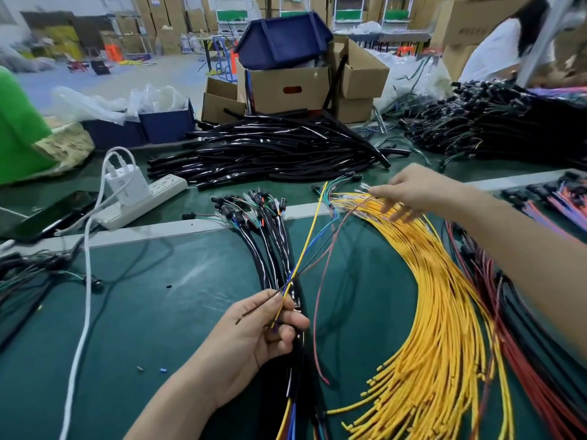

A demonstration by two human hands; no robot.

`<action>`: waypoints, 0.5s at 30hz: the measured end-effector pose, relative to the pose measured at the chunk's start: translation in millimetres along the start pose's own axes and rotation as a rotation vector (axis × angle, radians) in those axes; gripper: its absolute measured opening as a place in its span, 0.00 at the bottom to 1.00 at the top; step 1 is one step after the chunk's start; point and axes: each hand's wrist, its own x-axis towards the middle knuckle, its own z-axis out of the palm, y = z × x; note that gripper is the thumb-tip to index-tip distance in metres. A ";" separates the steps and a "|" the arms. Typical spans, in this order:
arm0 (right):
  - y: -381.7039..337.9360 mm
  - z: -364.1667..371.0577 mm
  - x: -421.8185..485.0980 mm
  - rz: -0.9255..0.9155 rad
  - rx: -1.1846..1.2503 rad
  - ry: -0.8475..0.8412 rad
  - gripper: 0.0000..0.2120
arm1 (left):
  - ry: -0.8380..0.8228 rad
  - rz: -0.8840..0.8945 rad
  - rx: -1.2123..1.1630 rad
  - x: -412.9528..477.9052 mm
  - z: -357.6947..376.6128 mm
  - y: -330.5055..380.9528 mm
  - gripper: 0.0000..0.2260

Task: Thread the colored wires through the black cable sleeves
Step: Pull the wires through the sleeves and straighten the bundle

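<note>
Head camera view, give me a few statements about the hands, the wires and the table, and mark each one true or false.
1. The left hand pinches a few thin coloured wires, yellow and blue among them. True.
2. The right hand rests on the pile of black cable sleeves. False: it is at the far end of the yellow wire bundle, and the pile lies beyond it.
3. A white charger is plugged into the white power strip. True.
4. The yellow wire bundle lies to the left of the left hand. False: it fans out to that hand's right.
</note>
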 end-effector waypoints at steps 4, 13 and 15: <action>-39.5 36.0 -60.2 -0.784 -0.084 -0.036 0.02 | -0.011 0.003 0.036 0.3 1.8 -0.6 0.08; -3.9 92.3 -117.5 -1.162 -0.606 -0.180 0.07 | -0.043 0.062 0.152 -0.8 2.0 -3.7 0.07; 3.6 97.2 -118.7 -1.199 -0.598 -0.181 0.05 | -0.028 0.073 0.178 -1.7 2.1 -3.7 0.07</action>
